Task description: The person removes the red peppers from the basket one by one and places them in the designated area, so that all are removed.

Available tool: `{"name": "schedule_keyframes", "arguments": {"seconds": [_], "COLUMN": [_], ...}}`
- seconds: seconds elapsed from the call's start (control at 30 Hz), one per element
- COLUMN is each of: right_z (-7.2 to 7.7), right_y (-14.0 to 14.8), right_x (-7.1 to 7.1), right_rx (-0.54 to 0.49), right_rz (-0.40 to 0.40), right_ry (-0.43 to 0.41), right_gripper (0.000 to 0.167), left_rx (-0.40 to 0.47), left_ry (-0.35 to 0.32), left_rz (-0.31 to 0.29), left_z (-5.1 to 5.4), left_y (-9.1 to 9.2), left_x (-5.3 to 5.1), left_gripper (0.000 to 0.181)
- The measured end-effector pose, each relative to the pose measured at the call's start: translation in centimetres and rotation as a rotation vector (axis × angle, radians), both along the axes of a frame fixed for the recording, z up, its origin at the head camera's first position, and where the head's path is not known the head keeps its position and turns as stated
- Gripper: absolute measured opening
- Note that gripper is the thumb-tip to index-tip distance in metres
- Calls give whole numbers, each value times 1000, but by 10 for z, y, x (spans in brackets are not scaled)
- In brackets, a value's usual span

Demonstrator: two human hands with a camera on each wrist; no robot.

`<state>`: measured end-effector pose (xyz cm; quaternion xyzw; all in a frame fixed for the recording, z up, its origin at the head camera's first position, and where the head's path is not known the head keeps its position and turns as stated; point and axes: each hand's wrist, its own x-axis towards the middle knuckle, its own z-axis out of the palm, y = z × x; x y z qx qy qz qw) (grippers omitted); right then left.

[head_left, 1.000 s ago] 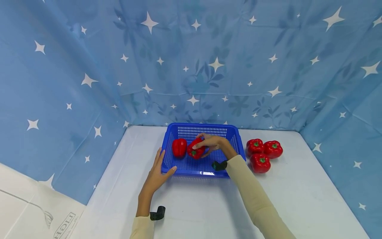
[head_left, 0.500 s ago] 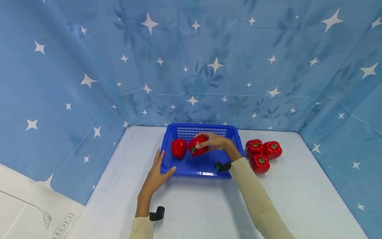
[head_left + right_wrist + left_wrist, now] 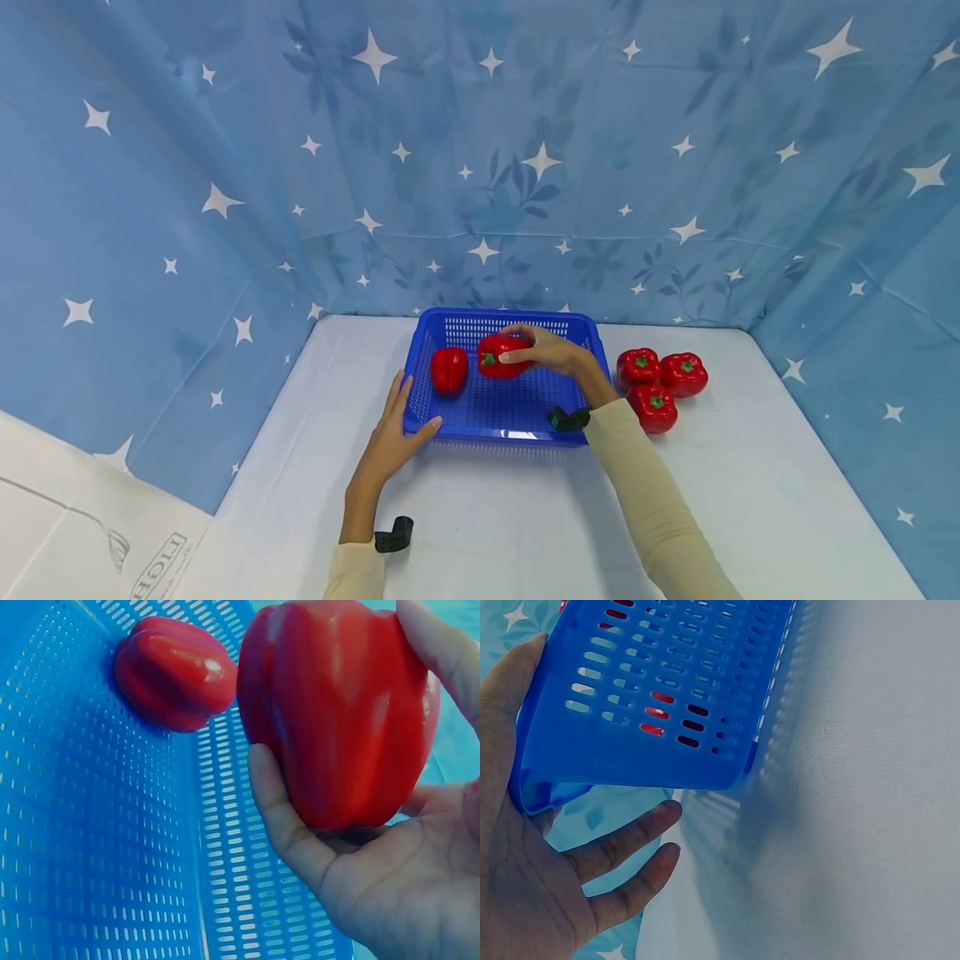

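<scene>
My right hand point(image 3: 550, 350) grips a glossy red bell pepper point(image 3: 501, 356) with a green stem, held up inside the blue plastic basket point(image 3: 517, 435). In the right wrist view, fingers and thumb curl around that held pepper point(image 3: 337, 712). A second red bell pepper point(image 3: 450, 372) lies on its side at the basket's left end, next to the held one. My left hand point(image 3: 392, 439) rests against the basket's near left corner, thumb at the near rim. The left wrist view shows two of its fingers point(image 3: 634, 840) stretched out loosely below the basket wall point(image 3: 667, 757).
Outside the basket on the right, three red bell peppers point(image 3: 655, 408) stand clustered with stems up. A white cloth point(image 3: 480, 517) covers the table. Blue starred curtains point(image 3: 480, 167) hang behind the table and at both sides.
My right hand has lifted the bell pepper from the basket's floor and shifted it slightly right and away from me. My left hand stays at the corner.
</scene>
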<state>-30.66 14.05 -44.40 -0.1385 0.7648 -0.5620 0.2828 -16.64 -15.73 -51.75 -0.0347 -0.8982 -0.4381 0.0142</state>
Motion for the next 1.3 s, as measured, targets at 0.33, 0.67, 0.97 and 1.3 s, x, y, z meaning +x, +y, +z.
{"name": "schedule_keyframes", "arguments": {"seconds": [0.33, 0.67, 0.97, 1.3], "right_z": [0, 13, 14, 16], "right_y": [8, 17, 28, 42], "right_x": [2, 7, 13, 23], "right_rx": [-38, -132, -218, -208], "right_rz": [-23, -88, -112, -207], "right_ry": [96, 119, 179, 255], "right_gripper": [66, 65, 67, 61], "left_rx": [-4, -8, -1, -7], "left_ry": [-4, -7, -19, -17], "left_rz": [12, 14, 6, 6], "left_z": [-2, -1, -1, 1], "left_y": [0, -1, -1, 0], "left_x": [0, -1, 1, 1], "left_gripper": [99, 99, 99, 99]}}
